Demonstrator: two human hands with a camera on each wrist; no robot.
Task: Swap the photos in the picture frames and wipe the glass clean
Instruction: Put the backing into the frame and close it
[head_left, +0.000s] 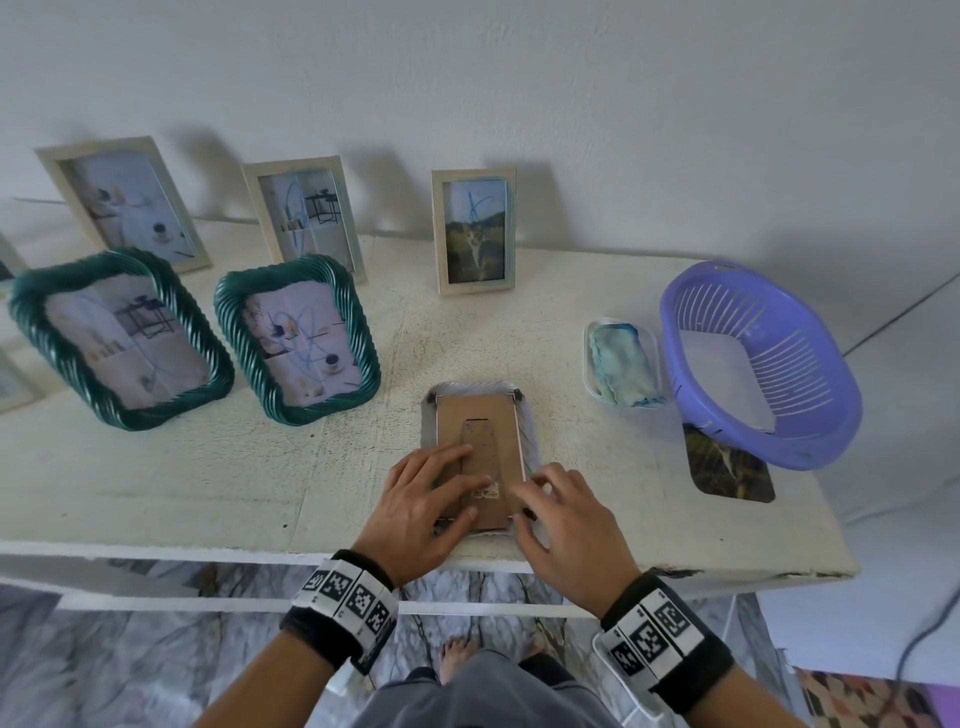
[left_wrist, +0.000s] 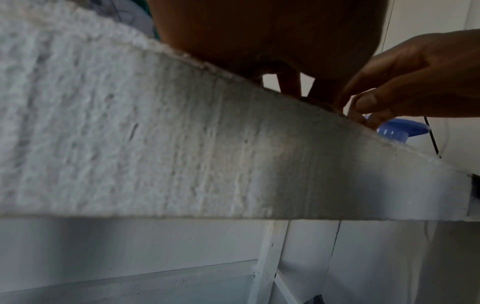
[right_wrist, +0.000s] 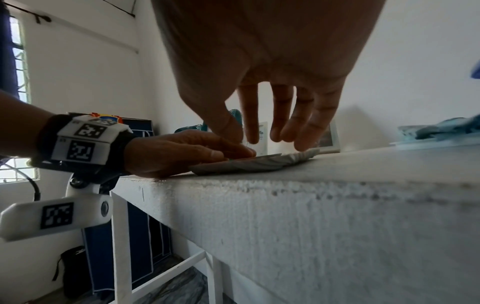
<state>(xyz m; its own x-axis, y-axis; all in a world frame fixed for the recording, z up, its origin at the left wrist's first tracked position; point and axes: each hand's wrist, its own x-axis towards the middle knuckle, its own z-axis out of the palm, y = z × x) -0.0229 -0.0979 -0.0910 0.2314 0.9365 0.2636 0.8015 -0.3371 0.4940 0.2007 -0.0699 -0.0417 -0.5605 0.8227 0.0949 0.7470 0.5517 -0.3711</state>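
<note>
Pressing face-down frame (head_left: 477, 441) under left hand (head_left: 421, 504), right hand (head_left: 563, 517) beside

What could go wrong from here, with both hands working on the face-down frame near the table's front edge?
1. The face-down white ribbed frame lies close to the table's front edge; a push from the left hand or right hand could slide it off.
2. The loose landscape photo lies partly under the purple plastic basket near the edge; a knock might drop it.

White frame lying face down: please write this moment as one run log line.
white frame: face down near table front edge | left hand: flat on backing | right hand: fingertips at near right corner | loose photo: beside purple basket
</note>
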